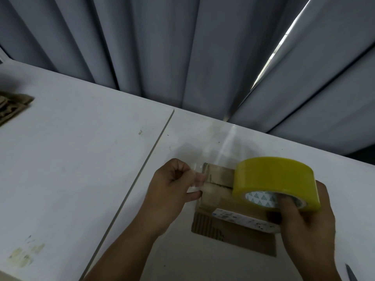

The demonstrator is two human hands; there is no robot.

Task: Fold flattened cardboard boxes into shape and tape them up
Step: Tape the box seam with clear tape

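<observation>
A small brown cardboard box [218,191] stands folded on the white table [81,159], its top flaps meeting in a dark seam. A white label strip [243,218] runs across its near side. My right hand [304,224] grips a yellow tape roll [272,179], fingers hooked into its core, holding it over the box's right part. My left hand [172,189] pinches the free end of the clear tape [197,177] at the box's left edge. The tape stretches from there across the seam to the roll.
A stack of flattened cardboard [12,107] lies at the table's far left edge. A seam between two table tops [142,171] runs diagonally. Grey curtains [182,47] hang behind the table. A dark pointed tip [350,273] shows at the bottom right.
</observation>
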